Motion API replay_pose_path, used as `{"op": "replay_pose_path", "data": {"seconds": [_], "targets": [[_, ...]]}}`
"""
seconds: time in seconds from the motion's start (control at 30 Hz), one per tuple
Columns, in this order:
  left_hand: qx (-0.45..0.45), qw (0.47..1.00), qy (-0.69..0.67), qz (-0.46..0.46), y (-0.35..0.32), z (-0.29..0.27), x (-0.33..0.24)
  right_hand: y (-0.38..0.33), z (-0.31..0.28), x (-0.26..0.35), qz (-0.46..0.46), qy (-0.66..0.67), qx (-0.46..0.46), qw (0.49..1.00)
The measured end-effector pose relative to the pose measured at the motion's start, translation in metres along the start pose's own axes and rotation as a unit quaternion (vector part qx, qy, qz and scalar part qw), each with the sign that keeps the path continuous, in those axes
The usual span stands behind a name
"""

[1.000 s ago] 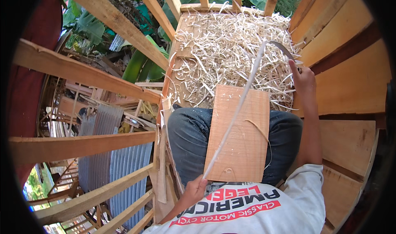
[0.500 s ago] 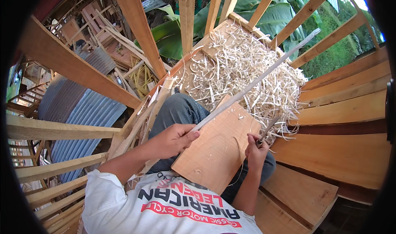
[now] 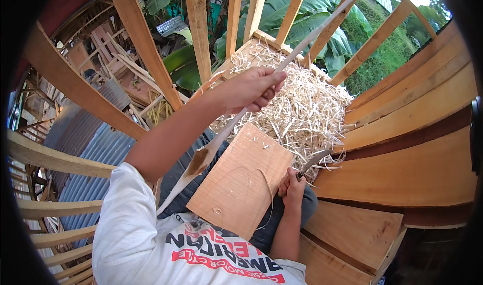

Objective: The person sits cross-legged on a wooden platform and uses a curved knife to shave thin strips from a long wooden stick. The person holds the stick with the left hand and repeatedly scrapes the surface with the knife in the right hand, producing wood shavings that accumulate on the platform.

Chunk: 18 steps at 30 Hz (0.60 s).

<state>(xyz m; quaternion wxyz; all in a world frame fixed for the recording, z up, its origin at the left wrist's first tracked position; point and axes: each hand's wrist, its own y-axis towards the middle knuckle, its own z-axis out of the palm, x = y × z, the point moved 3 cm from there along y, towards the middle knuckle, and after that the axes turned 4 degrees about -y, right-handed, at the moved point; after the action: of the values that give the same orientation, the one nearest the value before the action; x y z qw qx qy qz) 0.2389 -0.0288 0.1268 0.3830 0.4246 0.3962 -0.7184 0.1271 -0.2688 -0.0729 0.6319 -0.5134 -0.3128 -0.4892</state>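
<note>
A long, thin, pale wooden stick (image 3: 227, 130) slants across the view, from the upper right down to my left side. Its lower part is broader and carries a brown patch. My left hand (image 3: 256, 90) is closed round the stick near its middle, raised beyond the board. A flat wooden board (image 3: 241, 177) lies over my lap, with a few shavings and a thin curled strip (image 3: 269, 189) on it. At the board's right edge, my right hand (image 3: 292, 185) is wrapped round the handle of a knife (image 3: 316, 161), its curved dark blade pointing away to the right.
Pale wood shavings (image 3: 307, 109) are heaped beyond the board. Upright wooden slats (image 3: 198, 31) fence the left and far sides. Wide planks (image 3: 392, 179) line the right. Outside are corrugated metal sheets (image 3: 95, 149), scrap timber and banana leaves (image 3: 282, 18).
My left hand has moved up and away from me, and a long broad part of the stick now shows below it. The knife has stayed beside the board, its blade turned further right.
</note>
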Motion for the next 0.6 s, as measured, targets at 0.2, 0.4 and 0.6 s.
{"op": "replay_pose_path", "data": {"seconds": [0.2, 0.4, 0.6], "targets": [[0.045, 0.996, -0.050, 0.065, 0.037, 0.030, -0.028, -0.001, -0.001, -0.002, -0.003, 0.061, -0.006, 0.998], [0.080, 0.987, -0.117, 0.071, 0.061, 0.070, -0.038, 0.001, -0.001, -0.001, -0.021, 0.048, 0.014, 0.999], [0.059, 0.988, -0.089, 0.113, 0.080, 0.080, -0.033, -0.014, 0.013, 0.001, -0.113, -0.027, 0.035, 0.993]]}}
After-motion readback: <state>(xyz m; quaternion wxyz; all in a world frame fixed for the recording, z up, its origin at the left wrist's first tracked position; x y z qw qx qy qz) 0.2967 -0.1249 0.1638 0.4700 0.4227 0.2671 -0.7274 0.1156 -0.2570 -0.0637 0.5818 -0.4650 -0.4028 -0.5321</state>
